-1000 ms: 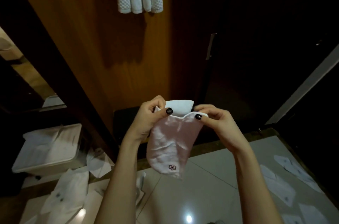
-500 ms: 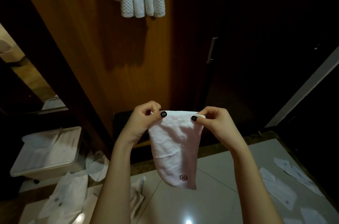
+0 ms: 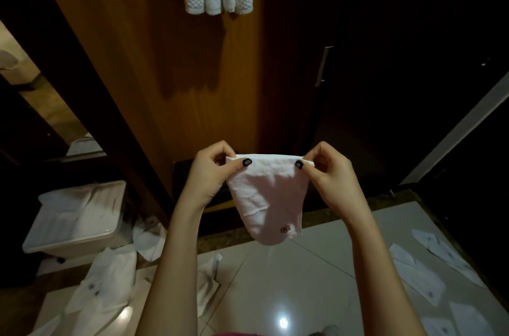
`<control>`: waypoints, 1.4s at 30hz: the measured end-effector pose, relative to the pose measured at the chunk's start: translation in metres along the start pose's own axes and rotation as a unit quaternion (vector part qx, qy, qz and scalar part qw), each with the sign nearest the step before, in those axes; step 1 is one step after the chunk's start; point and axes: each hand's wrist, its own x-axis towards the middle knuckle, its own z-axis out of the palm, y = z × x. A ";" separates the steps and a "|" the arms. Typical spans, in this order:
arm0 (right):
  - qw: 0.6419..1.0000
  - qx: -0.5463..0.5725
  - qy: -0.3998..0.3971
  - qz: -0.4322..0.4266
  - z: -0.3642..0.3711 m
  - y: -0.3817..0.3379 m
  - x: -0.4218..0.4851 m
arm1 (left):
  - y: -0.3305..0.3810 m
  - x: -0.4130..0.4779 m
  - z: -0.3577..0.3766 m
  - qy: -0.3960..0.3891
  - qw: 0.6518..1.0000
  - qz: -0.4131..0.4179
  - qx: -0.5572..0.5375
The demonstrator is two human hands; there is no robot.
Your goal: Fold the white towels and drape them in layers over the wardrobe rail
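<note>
Head view: left hand [image 3: 212, 170] and right hand [image 3: 327, 170] pinch towel [image 3: 268, 198].

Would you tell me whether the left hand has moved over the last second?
Yes, slightly: the left hand has drawn leftward, away from the door handle, stretching the top edge of the white towel straight.

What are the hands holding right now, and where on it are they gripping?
A small folded white towel: the left hand pinches its top left corner and the right hand its top right corner, so it hangs between them.
</note>
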 end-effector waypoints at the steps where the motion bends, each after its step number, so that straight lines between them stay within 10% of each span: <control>1: 1.000 -0.003 0.002 -0.005 0.001 0.001 0.000 | 0.001 0.000 0.000 0.008 1.000 0.007 -0.005; 9: 0.992 -0.088 -0.080 0.042 0.008 0.004 0.000 | -0.002 0.000 -0.012 0.041 0.999 -0.012 -0.004; 15: 0.998 -0.007 -0.058 0.012 0.011 -0.001 -0.002 | 0.006 -0.004 -0.013 -0.048 0.979 -0.039 0.194; 20: 0.996 -0.008 -0.083 0.013 0.017 -0.004 -0.003 | 0.011 -0.005 0.022 -0.143 0.967 -0.041 0.208; 42: 0.984 0.171 -0.013 0.052 0.020 -0.004 0.001 | 0.019 0.004 0.010 -0.128 0.972 0.084 0.177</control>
